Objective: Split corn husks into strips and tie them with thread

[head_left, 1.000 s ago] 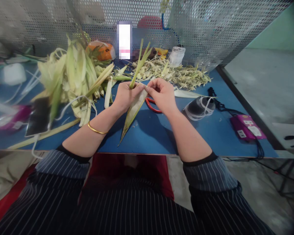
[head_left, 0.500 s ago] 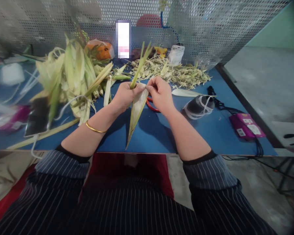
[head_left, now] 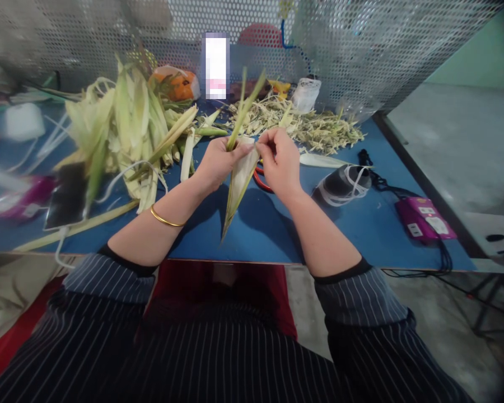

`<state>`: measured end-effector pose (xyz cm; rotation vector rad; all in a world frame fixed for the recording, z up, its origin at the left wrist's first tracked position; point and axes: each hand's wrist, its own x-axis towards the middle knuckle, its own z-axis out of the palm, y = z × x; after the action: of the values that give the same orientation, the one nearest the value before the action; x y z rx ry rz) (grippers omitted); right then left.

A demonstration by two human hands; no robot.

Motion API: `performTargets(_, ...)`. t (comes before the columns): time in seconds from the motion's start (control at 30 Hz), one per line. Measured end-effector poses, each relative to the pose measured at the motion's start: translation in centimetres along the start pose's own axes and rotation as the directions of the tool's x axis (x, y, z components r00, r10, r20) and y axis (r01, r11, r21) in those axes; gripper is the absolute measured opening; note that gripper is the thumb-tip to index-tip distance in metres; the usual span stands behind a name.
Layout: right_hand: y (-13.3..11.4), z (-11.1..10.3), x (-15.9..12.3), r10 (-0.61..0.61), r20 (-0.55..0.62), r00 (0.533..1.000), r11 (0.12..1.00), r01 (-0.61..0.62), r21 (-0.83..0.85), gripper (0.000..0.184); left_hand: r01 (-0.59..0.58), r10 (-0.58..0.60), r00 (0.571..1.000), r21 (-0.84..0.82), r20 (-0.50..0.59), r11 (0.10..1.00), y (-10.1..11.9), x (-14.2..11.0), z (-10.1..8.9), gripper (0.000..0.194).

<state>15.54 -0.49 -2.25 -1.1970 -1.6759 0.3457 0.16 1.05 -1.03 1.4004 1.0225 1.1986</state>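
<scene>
My left hand [head_left: 220, 162] is closed around a pale green corn husk [head_left: 240, 182], its pointed end hanging down over the blue table. Narrow green strips [head_left: 244, 109] stick up from between the thumb and fingers of that hand. My right hand [head_left: 279, 162] pinches the upper right edge of the same husk between thumb and fingertips, close to the left thumb. Partly hidden under the right hand are red looped handles [head_left: 261, 179], seemingly of scissors. A single pale husk [head_left: 325, 160] lies to the right of my right hand.
A heap of corn husks [head_left: 130, 123] stands left; shredded husk bits [head_left: 319, 126] lie at the back. On the blue table [head_left: 273, 229] are a phone [head_left: 67, 196] with a white cable, a dark cord-wrapped object [head_left: 344, 184] and a purple power strip [head_left: 425, 218]. Perforated mesh [head_left: 252, 17] rises behind.
The husk's lower tip has swung right and come up a little, and its pale inner face has turned more toward me. Both hands keep their hold, nearly in place.
</scene>
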Motion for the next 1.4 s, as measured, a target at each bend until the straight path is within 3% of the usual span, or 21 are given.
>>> performTargets(0.13,0.9,0.7,0.5,0.091,-0.033,0.995,0.964,-0.080,0.252,0.019,-0.021,0.021,1.000,0.013,0.004,1.000,-0.1,-0.1,0.2,0.023)
performTargets(0.23,1.3,1.0,0.7,0.164,0.054,0.985,0.901,-0.172,0.398,0.020,-0.026,0.027,0.999,0.024,-0.041,0.999,-0.1,-0.1,0.3,0.027)
performTargets(0.33,1.5,1.0,0.7,0.185,0.105,0.977,0.879,-0.212,0.426,0.020,-0.005,0.005,0.999,0.005,-0.038,1.000,-0.1,-0.1,0.2,0.027)
performTargets(0.43,1.5,0.9,0.6,0.136,0.050,0.989,0.925,-0.145,0.352,0.021,0.051,-0.052,0.998,-0.048,-0.030,0.998,-0.2,-0.1,0.4,0.025)
performTargets(0.63,0.8,0.6,0.0,-0.095,-0.042,0.995,0.992,0.098,0.081,0.024,0.115,-0.126,0.990,-0.151,-0.066,0.982,-0.4,0.0,0.6,0.020)
performTargets(0.73,0.7,0.7,0.0,-0.074,-0.053,0.996,0.993,0.078,0.088,0.027,0.079,-0.088,0.991,-0.086,-0.102,0.993,-0.3,0.1,0.4,0.026)
performTargets(0.9,1.2,1.1,0.4,0.063,0.015,0.998,0.991,-0.064,0.119,0.035,-0.031,0.042,0.991,0.082,-0.128,0.996,-0.6,0.3,0.1,0.025)
performTargets(0.97,1.6,1.3,0.4,0.064,-0.029,0.998,0.996,-0.062,0.064,0.034,-0.027,0.037,0.993,0.096,-0.111,0.995,-0.9,0.3,0.2,0.022)
performTargets(1.1,2.0,1.2,0.1,-0.043,-0.136,0.990,0.998,0.035,-0.060,0.027,-0.057,0.073,0.993,0.167,-0.090,0.984,-1.6,0.2,0.4,0.022)
performTargets(1.3,0.9,0.7,-0.6,-0.224,-0.114,0.968,0.960,0.199,-0.197,0.025,-0.025,0.035,0.995,0.105,-0.090,0.994,-1.5,0.2,0.3,0.020)
performTargets(1.4,0.7,0.7,-0.8,-0.248,-0.109,0.963,0.957,0.226,-0.179,0.025,-0.053,0.061,0.995,0.099,-0.084,0.994,-1.6,0.4,0.1,0.020)
